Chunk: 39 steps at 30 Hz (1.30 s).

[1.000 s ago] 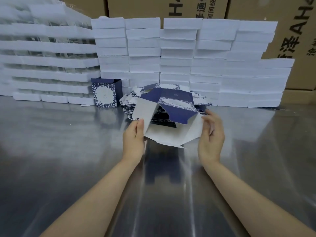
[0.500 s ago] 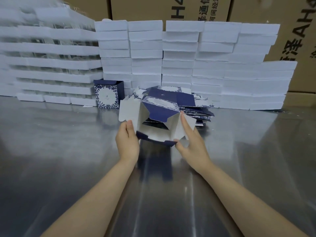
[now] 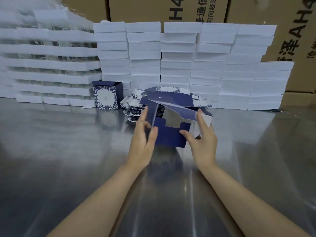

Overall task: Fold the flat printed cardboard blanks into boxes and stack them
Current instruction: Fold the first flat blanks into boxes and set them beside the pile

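- At the table's [image 3: 51, 151] centre, held just above the steel, is the blank [image 3: 171, 135] we are folding: half-opened, navy outside, white inside, its tube not yet squared.
- Our left hand [image 3: 142, 142] holds the blank's 9 o'clock side, thumb on the near navy panel and fingers up along the left wall.
- Our right hand [image 3: 201, 142] is at the 3 o'clock side, fingers fairly straight against the white flap, thumb reaching toward the near panel; whether it pinches or only presses, we cannot tell.
- We judge the step to be erecting the sleeve: walls are rising, the end flaps hang loose and none is tucked.
- Next we would press the two sides toward each other until the corners stand square, then fold the flaps in and tuck the slotted panel; the card looks thin, so even pressure matters.
- At 12 o'clock, just behind the blank, lies the pile [image 3: 135, 106] of flat blanks.
- At 11 o'clock one box [image 3: 106, 95] stands upright against the white trays [image 3: 171, 57]; it marks where the stack would begin.
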Tool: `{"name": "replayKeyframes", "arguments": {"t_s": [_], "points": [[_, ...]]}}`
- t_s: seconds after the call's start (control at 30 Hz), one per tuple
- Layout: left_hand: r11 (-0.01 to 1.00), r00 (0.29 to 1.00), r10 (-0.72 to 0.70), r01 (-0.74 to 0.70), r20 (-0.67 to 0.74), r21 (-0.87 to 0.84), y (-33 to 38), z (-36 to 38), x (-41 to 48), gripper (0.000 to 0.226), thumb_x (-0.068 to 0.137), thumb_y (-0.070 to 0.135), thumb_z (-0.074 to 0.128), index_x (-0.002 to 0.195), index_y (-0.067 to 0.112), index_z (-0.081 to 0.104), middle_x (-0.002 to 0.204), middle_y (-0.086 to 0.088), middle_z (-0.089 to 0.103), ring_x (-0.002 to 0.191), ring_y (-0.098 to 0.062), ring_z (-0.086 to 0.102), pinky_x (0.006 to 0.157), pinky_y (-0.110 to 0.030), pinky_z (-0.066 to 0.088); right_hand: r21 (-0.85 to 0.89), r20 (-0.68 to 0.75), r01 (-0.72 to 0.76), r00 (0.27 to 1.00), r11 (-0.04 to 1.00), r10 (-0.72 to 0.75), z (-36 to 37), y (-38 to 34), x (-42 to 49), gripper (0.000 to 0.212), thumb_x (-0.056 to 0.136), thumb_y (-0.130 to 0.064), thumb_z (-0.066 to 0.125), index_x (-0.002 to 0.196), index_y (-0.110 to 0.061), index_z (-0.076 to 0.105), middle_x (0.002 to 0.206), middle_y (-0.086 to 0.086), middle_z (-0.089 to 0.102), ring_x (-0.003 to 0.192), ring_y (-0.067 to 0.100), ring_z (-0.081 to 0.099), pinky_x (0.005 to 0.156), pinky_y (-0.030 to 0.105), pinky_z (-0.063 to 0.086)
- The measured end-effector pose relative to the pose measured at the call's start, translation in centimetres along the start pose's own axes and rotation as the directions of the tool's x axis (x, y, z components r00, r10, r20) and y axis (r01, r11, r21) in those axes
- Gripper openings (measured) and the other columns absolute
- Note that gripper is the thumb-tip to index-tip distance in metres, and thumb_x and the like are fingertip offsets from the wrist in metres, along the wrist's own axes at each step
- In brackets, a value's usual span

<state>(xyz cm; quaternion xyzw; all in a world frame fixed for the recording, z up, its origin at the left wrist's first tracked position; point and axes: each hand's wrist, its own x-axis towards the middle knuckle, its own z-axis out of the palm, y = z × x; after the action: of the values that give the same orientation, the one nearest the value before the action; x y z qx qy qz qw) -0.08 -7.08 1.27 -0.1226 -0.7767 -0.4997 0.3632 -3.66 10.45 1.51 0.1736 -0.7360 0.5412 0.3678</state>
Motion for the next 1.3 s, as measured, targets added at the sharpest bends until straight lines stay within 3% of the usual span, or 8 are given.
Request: {"name": "replayKeyframes", "arguments": {"t_s": [0.2,0.33,0.5,0.63,0.77,1.03,1.2,1.3], "points": [[0.986,0.979,0.161,-0.165,0.126,0.024,-0.7,0.4,-0.1,0.070,0.095,-0.009,0.039,0.133,0.046,0.017,0.161,-0.006,0.014,0.146,-0.014,0.023,0.115,-0.022,0.027,-0.192,-0.007,0.172,0.984,0.966,-0.177,-0.5,-1.2,0.0,0.058,0.079,0.000,0.074,0.130,-0.020,0.057,0.157,-0.003,0.015,0.137,-0.008,0.024,0.081,0.026,0.053],[0.971,0.966,0.199,-0.217,0.163,0.100,-0.8,-0.2,0.3,0.077,0.091,-0.016,0.036,0.140,0.040,0.017,0.159,-0.012,0.014,0.146,-0.019,0.024,0.110,-0.011,0.024,-0.371,0.050,0.356,0.930,0.858,-0.365,-0.8,-3.5,1.3,0.028,0.086,-0.025,0.060,0.110,-0.015,0.068,0.132,-0.001,0.058,0.113,0.012,0.056,0.071,0.026,0.051],[0.949,0.933,0.230,-0.278,0.276,0.147,-0.4,-0.2,0.3,0.074,0.097,0.009,0.049,0.143,0.054,0.014,0.162,0.008,0.001,0.143,0.006,0.015,0.107,-0.012,0.030,-0.173,0.074,0.003,0.997,0.985,0.010,-1.9,-5.6,4.4,0.034,0.090,-0.035,0.052,0.079,-0.003,0.054,0.070,0.006,0.059,0.073,0.028,0.057,0.069,0.051,0.051],[0.902,0.843,0.195,-0.355,0.501,0.247,-0.5,-0.2,0.1,0.100,0.076,0.043,0.076,0.145,0.057,0.004,0.156,0.015,-0.028,0.141,0.013,-0.002,0.101,-0.023,0.042,-0.006,0.090,-0.069,0.993,0.998,0.069,-2.4,-6.8,5.1,0.024,0.093,-0.025,0.057,0.084,-0.004,0.062,0.078,0.008,0.064,0.078,0.024,0.062,0.071,0.045,0.057],[0.846,0.869,0.201,-0.386,0.451,0.368,-1.0,-0.3,0.4,0.108,0.077,-0.006,0.067,0.148,0.043,0.002,0.160,0.007,-0.019,0.147,-0.009,0.007,0.097,-0.039,0.049,0.129,0.172,-0.161,0.975,0.979,0.138,-2.2,-7.3,4.9,0.020,0.095,-0.017,0.056,0.080,-0.005,0.061,0.076,0.003,0.062,0.077,0.016,0.061,0.066,0.016,0.055],[0.897,0.906,0.296,-0.373,0.304,0.239,-0.8,-0.2,0.0,0.071,0.094,0.012,0.059,0.149,0.034,0.018,0.160,0.012,0.005,0.139,0.008,0.017,0.101,-0.010,0.030,0.176,0.481,-0.159,0.875,0.971,0.056,-4.7,-7.5,6.0,0.032,0.098,-0.010,0.044,0.093,-0.013,0.075,0.117,-0.003,0.068,0.113,0.001,0.057,0.094,0.016,0.042],[0.899,0.918,0.330,-0.376,0.219,0.223,-0.6,0.1,0.0,0.060,0.095,0.004,0.054,0.146,0.025,0.032,0.158,0.007,0.018,0.138,-0.002,0.027,0.107,-0.007,0.023,-0.123,0.533,0.203,0.839,0.971,-0.107,-4.7,-6.4,6.3,0.031,0.082,-0.011,0.074,0.112,-0.015,0.071,0.132,-0.008,0.057,0.127,0.001,0.043,0.081,0.010,0.046],[0.907,0.910,0.330,-0.379,0.251,0.184,-0.3,0.1,0.1,0.058,0.096,-0.001,0.052,0.145,0.022,0.032,0.157,0.000,0.024,0.141,-0.008,0.029,0.112,-0.019,0.027,-0.280,0.548,0.361,0.821,0.890,-0.161,-4.4,-5.7,6.4,0.043,0.080,-0.018,0.076,0.122,-0.025,0.066,0.143,-0.012,0.047,0.133,0.009,0.036,0.103,0.029,0.038]]}}
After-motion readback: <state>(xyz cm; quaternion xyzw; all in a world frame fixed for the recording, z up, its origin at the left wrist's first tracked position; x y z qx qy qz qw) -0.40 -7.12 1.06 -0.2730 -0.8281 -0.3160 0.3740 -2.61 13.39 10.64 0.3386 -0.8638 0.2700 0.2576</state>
